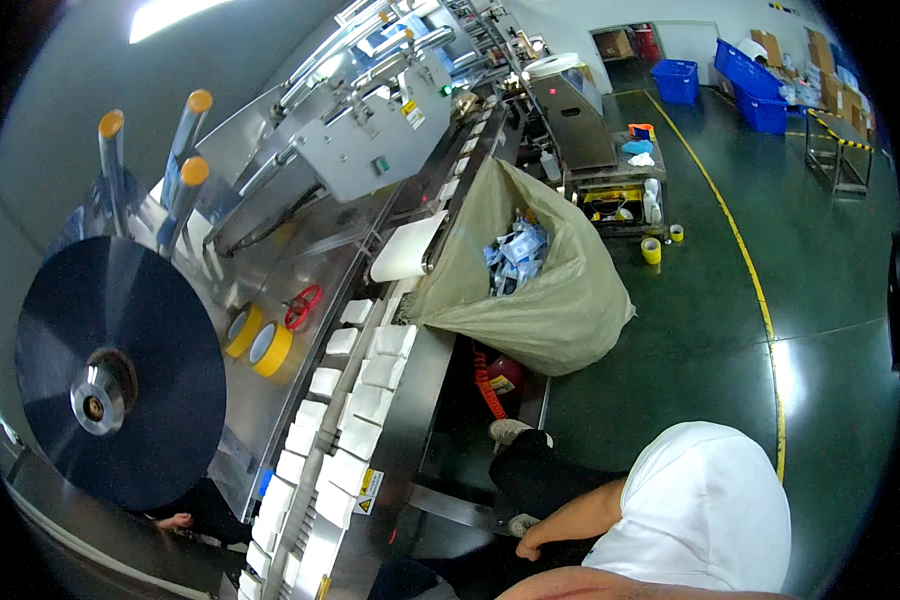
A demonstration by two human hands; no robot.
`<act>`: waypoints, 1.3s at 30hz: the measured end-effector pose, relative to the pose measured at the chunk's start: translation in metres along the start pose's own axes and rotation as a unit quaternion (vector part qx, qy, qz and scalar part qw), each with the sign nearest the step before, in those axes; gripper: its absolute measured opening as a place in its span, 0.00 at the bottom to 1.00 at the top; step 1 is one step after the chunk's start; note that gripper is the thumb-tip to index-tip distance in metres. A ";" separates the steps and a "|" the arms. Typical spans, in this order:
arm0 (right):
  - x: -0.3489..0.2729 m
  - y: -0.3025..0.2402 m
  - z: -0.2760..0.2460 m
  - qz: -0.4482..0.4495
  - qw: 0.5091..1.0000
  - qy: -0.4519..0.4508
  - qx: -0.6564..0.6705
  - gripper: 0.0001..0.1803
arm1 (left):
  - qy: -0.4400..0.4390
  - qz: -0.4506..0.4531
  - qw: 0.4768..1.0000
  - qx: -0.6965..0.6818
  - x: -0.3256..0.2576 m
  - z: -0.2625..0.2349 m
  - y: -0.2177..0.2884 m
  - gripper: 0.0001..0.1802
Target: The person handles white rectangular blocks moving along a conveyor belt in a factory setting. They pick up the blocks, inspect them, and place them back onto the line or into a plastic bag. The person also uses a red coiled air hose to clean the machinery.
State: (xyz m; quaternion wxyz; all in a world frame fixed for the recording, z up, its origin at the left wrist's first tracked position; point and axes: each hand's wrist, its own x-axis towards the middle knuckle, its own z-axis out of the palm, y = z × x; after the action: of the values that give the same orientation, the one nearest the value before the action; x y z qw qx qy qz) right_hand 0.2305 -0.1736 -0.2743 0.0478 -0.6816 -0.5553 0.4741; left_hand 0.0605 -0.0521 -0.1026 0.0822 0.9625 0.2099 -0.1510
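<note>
Neither of my hands shows. A strip of bare skin [610, 583] crosses the bottom edge, perhaps an arm; whose it is I cannot tell. Nearest along the lower left runs a narrow conveyor [315, 450] between two rows of folded white pads [361, 437]. Beside it on the right sits a person in a white top [710, 500] and dark trousers. That person's bare arm hangs down, the hand [530, 545] low by the legs, its fingers hard to make out. Farther up, a large pale bag [580, 290] holds crumpled blue-and-white packets [517, 255].
A large dark film roll [120, 370] stands at left. Yellow tape rolls [270, 349] and red-handled scissors [303, 307] lie on the machine's steel bed. Under the conveyor's edge hangs a coiled red hose [488, 385]. Blue crates [676, 82] stand far right, past a yellow floor line [740, 240].
</note>
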 end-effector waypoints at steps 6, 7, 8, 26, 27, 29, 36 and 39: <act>-0.002 -0.002 0.001 -0.021 1.000 -0.008 0.000 0.08 | 0.066 -0.054 0.996 0.039 0.020 0.023 0.015 0.42; 0.000 -0.002 0.001 -0.022 1.000 -0.009 -0.002 0.08 | 0.074 -0.063 0.994 0.044 0.021 0.026 0.016 0.42; 0.002 -0.002 0.002 -0.026 0.999 -0.018 -0.001 0.08 | 0.081 -0.073 0.993 0.047 0.021 0.030 0.016 0.42; -0.056 -0.002 -0.031 -0.022 0.992 0.006 -0.120 0.14 | 0.155 -0.083 0.979 0.107 0.106 0.090 0.056 0.17; -0.061 -0.008 -0.033 -0.016 0.995 -0.010 -0.101 0.14 | 0.162 -0.070 0.980 0.095 0.103 0.091 0.056 0.17; -0.068 -0.022 -0.030 -0.014 0.997 -0.028 -0.069 0.13 | 0.167 -0.046 0.982 0.081 0.089 0.094 0.052 0.15; -0.054 -0.041 -0.022 -0.019 0.994 -0.046 -0.101 0.11 | 0.206 -0.050 0.977 0.020 0.078 0.098 0.032 0.09; -0.040 -0.039 -0.019 0.010 0.997 -0.053 -0.063 0.10 | 0.186 -0.072 0.980 0.001 0.078 0.094 0.028 0.11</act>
State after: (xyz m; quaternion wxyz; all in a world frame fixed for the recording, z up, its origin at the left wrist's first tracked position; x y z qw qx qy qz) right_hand 0.2187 -0.1829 -0.2173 -0.0297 -0.6629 -0.5789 0.4739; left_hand 0.1162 -0.0690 -0.2141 0.0301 0.9562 0.2900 0.0249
